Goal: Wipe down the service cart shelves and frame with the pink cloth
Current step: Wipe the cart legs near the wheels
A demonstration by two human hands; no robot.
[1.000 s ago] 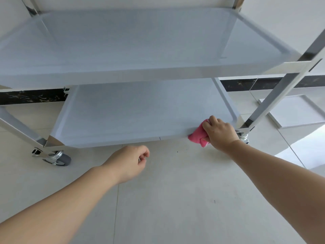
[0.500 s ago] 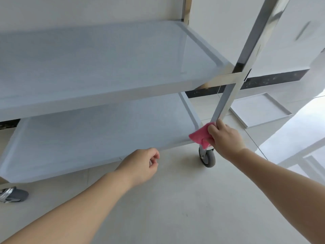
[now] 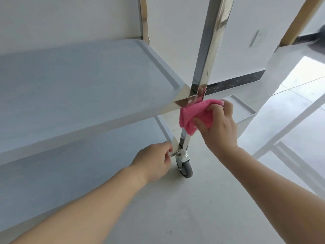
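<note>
Right hand point(image 3: 219, 124) grips the bunched pink cloth point(image 3: 195, 114), fingers curled round it, and presses it against the near right post point(image 3: 210, 50) of the cart, right at the corner where the middle shelf point(image 3: 84, 81) meets the post. Cloth covers the post just below the shelf's chrome corner bracket. Left hand point(image 3: 154, 162) sits lower, fingers loosely curled by the near right corner of the bottom shelf point(image 3: 70, 173), just beside the post foot; cannot tell whether it pinches the bracket there or only touches it. Caster point(image 3: 184, 167) is directly below, on the floor point(image 3: 193, 208). Progress, judged from this view: step in hand is frame wiping, on one post at mid height. Both visible shelves look uniform and free of marks, but nothing shows whether they are wiped or simply clean, so no call on that. Post above the cloth runs up out of frame, apparently still to cover. Far post point(image 3: 144, 18) shows only in part; the left side posts are out of view, status unknown. A separate white tray point(image 3: 244, 110) lies on the floor behind the right hand, not part of the cart here. Estimate: somewhere mid-task, frame work under way, remaining posts and any top section likely left.
</note>
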